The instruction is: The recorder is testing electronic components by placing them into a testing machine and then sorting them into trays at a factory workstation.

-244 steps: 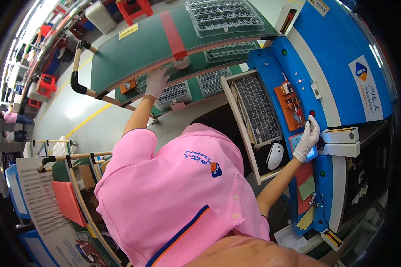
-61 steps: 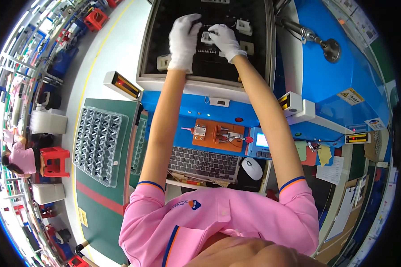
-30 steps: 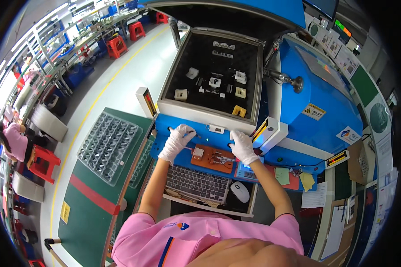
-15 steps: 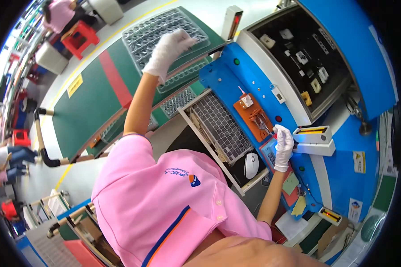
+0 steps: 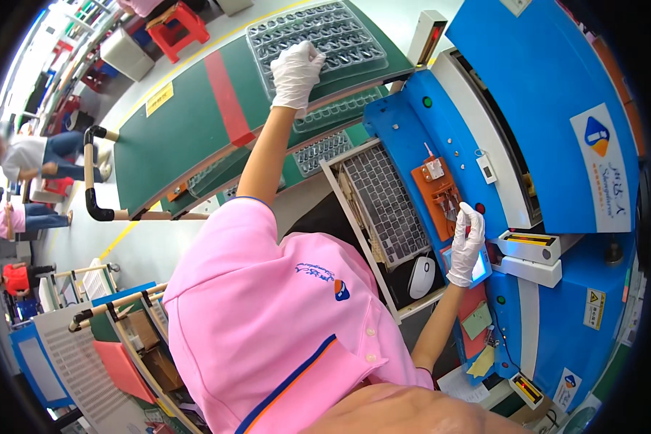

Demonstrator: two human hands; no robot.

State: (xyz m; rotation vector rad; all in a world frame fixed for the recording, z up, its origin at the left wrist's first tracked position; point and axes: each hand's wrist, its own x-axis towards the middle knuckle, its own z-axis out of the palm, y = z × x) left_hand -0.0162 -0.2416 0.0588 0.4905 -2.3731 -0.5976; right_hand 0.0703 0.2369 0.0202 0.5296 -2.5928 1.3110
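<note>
My left hand (image 5: 296, 71), in a white glove, reaches out over a clear plastic tray (image 5: 351, 45) with rows of small dark parts. Its fingers are curled inward at the tray, and whatever they pinch is hidden. My right hand (image 5: 466, 249), gloved too, is raised beside an orange fixture block (image 5: 428, 189) on the blue machine. Thumb and fingers come together there; I cannot make out anything between them. Just past that hand a small lit screen (image 5: 479, 267) shows. The machine's blue lid (image 5: 550, 123) is down over most of its chamber.
A keyboard (image 5: 383, 199) and a white mouse (image 5: 422, 277) lie in a pulled-out drawer. The tray stands on a green table (image 5: 173, 137) with a red stripe (image 5: 226, 98). More trays (image 5: 323, 152) sit below. Sensor bars (image 5: 532, 246) jut from the machine. People are in the far background.
The blue lid has come down, covering the dark chamber that stood open. My left hand has its fingers curled lower into the tray. The view has shifted; my right hand stays by the orange block.
</note>
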